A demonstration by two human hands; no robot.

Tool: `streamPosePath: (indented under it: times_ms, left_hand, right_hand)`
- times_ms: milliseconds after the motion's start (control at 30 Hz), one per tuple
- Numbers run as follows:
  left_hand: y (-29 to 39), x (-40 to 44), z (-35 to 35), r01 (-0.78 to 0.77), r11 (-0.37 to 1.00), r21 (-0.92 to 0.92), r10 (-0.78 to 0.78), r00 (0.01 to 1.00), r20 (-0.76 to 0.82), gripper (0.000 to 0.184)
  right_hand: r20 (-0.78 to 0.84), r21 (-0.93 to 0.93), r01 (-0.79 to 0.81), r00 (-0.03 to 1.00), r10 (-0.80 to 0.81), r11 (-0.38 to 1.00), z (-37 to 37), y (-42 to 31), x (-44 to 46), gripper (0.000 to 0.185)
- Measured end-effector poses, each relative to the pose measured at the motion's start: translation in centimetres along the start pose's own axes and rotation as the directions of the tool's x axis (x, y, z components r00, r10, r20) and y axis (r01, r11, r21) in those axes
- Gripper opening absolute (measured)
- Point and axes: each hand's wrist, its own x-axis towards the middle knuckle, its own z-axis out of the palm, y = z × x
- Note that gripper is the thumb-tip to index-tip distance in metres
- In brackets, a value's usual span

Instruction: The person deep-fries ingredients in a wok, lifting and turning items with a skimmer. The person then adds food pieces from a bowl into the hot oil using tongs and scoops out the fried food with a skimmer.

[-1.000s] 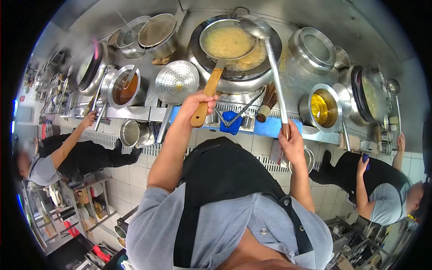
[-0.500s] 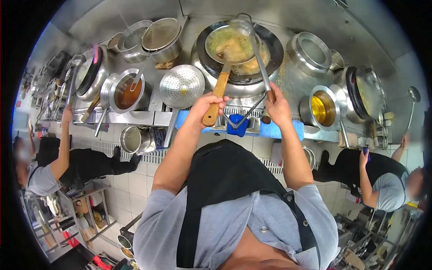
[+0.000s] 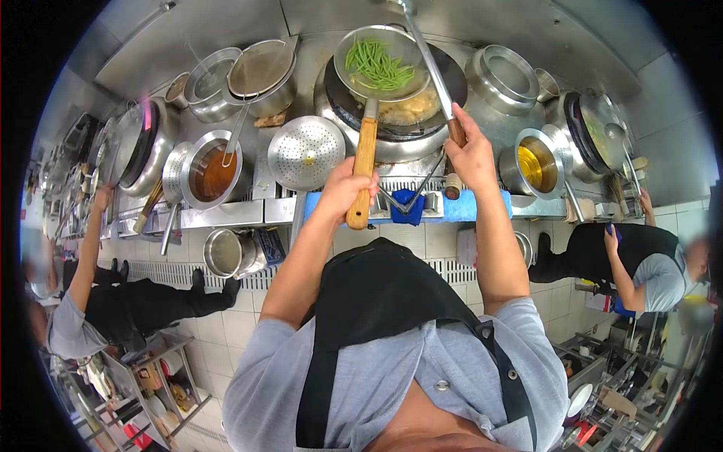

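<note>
Beans [image 3: 379, 64], frothed over moments ago, now show bare in a strainer [image 3: 411, 51] held over the wok [image 3: 450, 71], so seem lifted from the liquid [image 3: 410, 111], left hand [image 3: 346, 193] gripping its handle [image 3: 365, 147], right hand [image 3: 473, 154] a ladle [image 3: 431, 68].

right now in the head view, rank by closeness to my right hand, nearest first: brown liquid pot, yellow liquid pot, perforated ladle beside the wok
1. yellow liquid pot, just right of the right hand
2. perforated ladle, on the left, beside the wok
3. brown liquid pot, farther left, past that ladle
</note>
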Motion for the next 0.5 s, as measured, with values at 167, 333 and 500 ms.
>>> streamPosePath:
  times_ms: [167, 333, 500]
  left_hand:
    - [1.4, -2.2, 0.6, -0.133, 0.99, 0.046, 0.131, 0.991, 0.033, 0.046]
    - [3.4, -1.5, -1.4, -0.104, 0.994, 0.034, 0.101, 0.992, 0.069, 0.044]
    - [1.4, -2.5, -2.0, -0.059, 0.996, 0.061, 0.055, 0.996, 0.07, 0.039]
  right_hand:
    - [0.021, -0.018, -0.065, 0.998, 0.065, 0.998, -1.8, -2.9, 0.2, 0.067]
    - [-0.041, -0.121, 0.016, 0.999, -0.021, 0.993, -0.5, -2.3, -0.9, 0.066]
    - [-0.043, -0.218, 0.014, 0.999, -0.024, 0.976, 2.1, -0.4, -0.8, 0.064]
